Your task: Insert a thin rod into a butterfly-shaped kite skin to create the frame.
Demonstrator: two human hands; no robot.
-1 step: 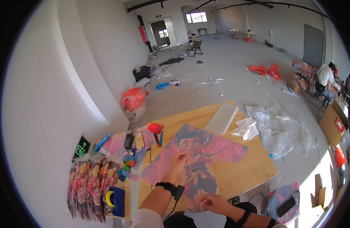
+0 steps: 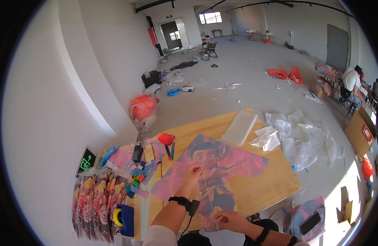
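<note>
A printed kite (image 2: 248,165) with a cartoon figure lies flat on the wooden table (image 2: 275,184) before me, its lower end reaching the near edge. A thin white string (image 2: 209,194) runs lengthwise over the print. My left hand (image 2: 192,174) pinches the string near the figure's chin, fingers closed. Down by the kite's tail, my right hand (image 2: 229,220) has thumb and fingers pressed together on the string's lower part. A dark band with a small box circles my left wrist.
To the left are bagged printed kites (image 2: 94,201), a blue tape dispenser (image 2: 126,221), coloured strips (image 2: 139,176) and a phone (image 2: 149,152). A whitish flat pack (image 2: 240,127) and crumpled white paper (image 2: 265,138) lie at the far right. Plastic sheeting (image 2: 308,143) covers floor beyond.
</note>
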